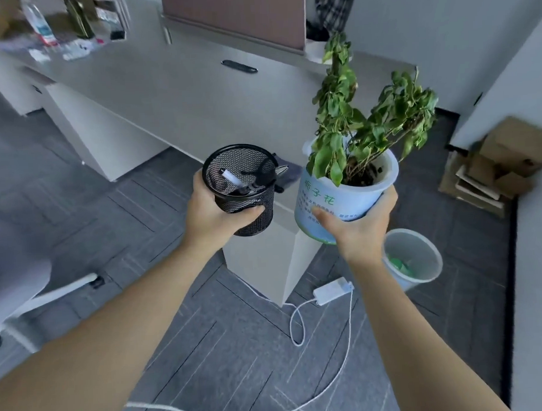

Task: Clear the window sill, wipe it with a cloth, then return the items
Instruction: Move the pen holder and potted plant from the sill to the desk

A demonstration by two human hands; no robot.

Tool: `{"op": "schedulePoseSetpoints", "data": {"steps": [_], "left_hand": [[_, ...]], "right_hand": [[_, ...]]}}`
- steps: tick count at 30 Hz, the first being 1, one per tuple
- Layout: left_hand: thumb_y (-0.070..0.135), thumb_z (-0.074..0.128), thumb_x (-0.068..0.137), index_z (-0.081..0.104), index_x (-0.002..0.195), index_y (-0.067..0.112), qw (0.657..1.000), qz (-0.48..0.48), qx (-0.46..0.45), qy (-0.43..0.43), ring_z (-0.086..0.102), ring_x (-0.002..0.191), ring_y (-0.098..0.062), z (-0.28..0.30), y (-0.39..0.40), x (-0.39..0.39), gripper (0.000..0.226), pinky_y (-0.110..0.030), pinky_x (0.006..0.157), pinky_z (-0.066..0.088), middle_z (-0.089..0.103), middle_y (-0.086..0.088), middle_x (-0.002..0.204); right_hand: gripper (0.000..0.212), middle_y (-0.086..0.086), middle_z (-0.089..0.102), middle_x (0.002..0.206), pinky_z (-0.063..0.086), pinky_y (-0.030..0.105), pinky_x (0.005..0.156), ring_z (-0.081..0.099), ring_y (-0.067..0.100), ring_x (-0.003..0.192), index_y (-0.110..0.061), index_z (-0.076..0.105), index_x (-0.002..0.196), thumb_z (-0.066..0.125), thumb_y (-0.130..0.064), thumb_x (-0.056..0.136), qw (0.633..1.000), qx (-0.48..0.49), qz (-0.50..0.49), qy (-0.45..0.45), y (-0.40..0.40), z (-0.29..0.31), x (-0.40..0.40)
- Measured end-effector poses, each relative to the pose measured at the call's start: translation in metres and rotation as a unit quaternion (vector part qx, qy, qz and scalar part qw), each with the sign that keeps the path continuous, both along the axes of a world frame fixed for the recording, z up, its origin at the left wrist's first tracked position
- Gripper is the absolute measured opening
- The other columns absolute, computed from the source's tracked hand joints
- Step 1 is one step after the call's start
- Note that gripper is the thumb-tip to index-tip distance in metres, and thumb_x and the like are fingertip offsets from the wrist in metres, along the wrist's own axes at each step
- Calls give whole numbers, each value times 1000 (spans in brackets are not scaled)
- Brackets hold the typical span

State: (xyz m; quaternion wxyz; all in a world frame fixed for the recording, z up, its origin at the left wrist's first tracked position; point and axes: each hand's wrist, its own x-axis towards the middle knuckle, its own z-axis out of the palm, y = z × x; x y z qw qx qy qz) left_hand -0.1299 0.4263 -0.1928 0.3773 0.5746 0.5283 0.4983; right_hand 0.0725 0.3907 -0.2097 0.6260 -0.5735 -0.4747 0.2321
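Note:
My left hand (214, 213) grips a black mesh pen holder (241, 191) from below and the side; a white marker and a dark clip lie inside it. My right hand (359, 223) holds a white and pale blue plant pot (340, 200) with green lettering, tilted slightly left. A droopy green plant (368, 116) grows from it. Both items hang in the air above the near corner of a grey desk (173, 95). A folded grey cloth (285, 174) lies on that corner, partly hidden behind the holder. No window sill is in view.
A white waste bin (419, 261) stands on the carpet at the right. A white power strip (332, 290) and its cables trail across the floor. Cardboard boxes (495, 163) are stacked by the right wall. Bottles and papers crowd the desk's far left.

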Motion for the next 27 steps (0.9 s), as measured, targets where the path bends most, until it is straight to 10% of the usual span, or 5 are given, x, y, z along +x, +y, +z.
{"op": "schedulePoseSetpoints", "data": {"steps": [8, 12, 18, 27], "left_hand": [[41, 75, 37, 40, 95, 41, 1000, -12, 8, 2, 57, 112, -19, -22, 139, -39, 68, -42, 102, 45, 58, -4, 116], [36, 75, 41, 50, 94, 36, 998, -61, 1, 7, 63, 96, 0, -39, 233, -62, 58, -34, 95, 49, 63, 10, 99], [40, 74, 38, 47, 111, 4, 994, -93, -37, 49, 61, 107, -23, -65, 353, -86, 86, -39, 98, 48, 62, -13, 116], [36, 72, 41, 45, 103, 10, 986, -137, -61, 70, 62, 100, -17, -107, 467, -90, 73, -22, 92, 47, 63, -10, 108]], "right_hand": [[86, -4, 42, 117, 40, -1, 85, 47, 5, 107, -29, 28, 113, 81, -23, 46, 1000, -20, -20, 3, 118, -17, -41], [86, -23, 39, 105, 36, -6, 80, 44, -25, 97, -27, 29, 110, 86, -14, 48, 997, -40, -61, 8, 192, -38, -70], [95, -10, 44, 110, 42, 1, 84, 47, 6, 101, -10, 31, 124, 88, -12, 47, 987, -89, -133, 36, 294, -68, -109], [93, 2, 44, 119, 40, -1, 84, 47, 12, 110, -1, 32, 125, 87, -8, 51, 976, -130, -171, 46, 401, -102, -128]]}}
